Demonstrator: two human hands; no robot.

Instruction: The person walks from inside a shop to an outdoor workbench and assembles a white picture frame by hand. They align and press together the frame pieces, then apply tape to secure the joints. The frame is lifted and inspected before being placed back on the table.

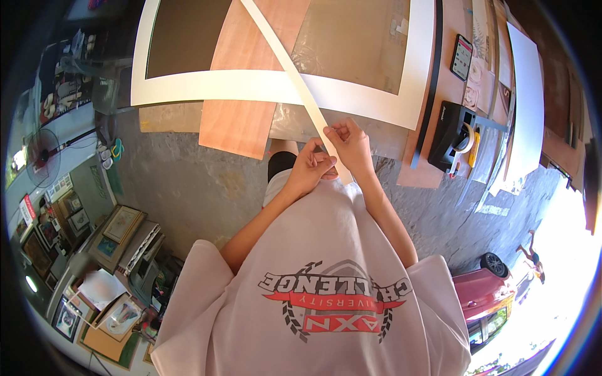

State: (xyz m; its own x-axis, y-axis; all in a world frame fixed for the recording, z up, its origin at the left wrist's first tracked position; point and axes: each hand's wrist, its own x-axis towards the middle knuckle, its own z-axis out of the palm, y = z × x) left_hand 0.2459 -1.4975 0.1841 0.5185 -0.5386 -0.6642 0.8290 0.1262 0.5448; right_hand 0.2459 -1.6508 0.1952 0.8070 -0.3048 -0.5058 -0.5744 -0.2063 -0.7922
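Across a bench [421, 177] spread with boards [235, 128] lies a white border [207, 89], seemingly ready-cut, while the white strip [276, 50] slanting over it looks unfixed, its near end pinched in the closed grip of left hand [310, 168] and right hand [352, 149], and a black dispenser [444, 130] at right holds a tape roll [469, 144].
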